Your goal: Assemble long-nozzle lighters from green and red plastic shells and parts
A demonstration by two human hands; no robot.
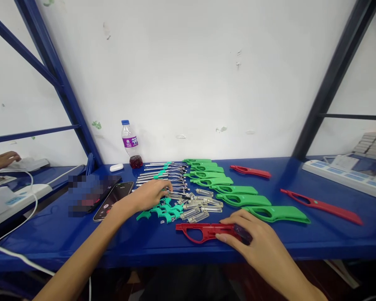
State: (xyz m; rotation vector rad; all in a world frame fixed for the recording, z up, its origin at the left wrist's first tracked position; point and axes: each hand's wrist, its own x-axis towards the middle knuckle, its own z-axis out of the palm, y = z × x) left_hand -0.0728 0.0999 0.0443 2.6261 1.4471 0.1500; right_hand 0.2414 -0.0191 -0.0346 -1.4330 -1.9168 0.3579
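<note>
My right hand (253, 236) is closed on a red lighter casing (203, 232), which lies flat near the table's front edge with its looped trigger opening to the left. A dark purplish piece (243, 234) shows at the casing's right end, partly under the fingers. My left hand (155, 193) reaches over the parts, its fingertips pinched together beside the thin metal rods (152, 169) with wires; what they hold is hidden. Right below it lie teal plastic triggers (166, 211). Clear fuel tanks (200, 205) are heaped between my hands.
Green lighter casings (238, 190) lie in a slanting row; two red casings (321, 205) (250, 171) are farther right. A bottle (130, 144), a white case (116, 167) and a phone (114, 200) stand or lie left. Power strips (347, 177) line the sides. Another person's hand (3, 161) shows far left.
</note>
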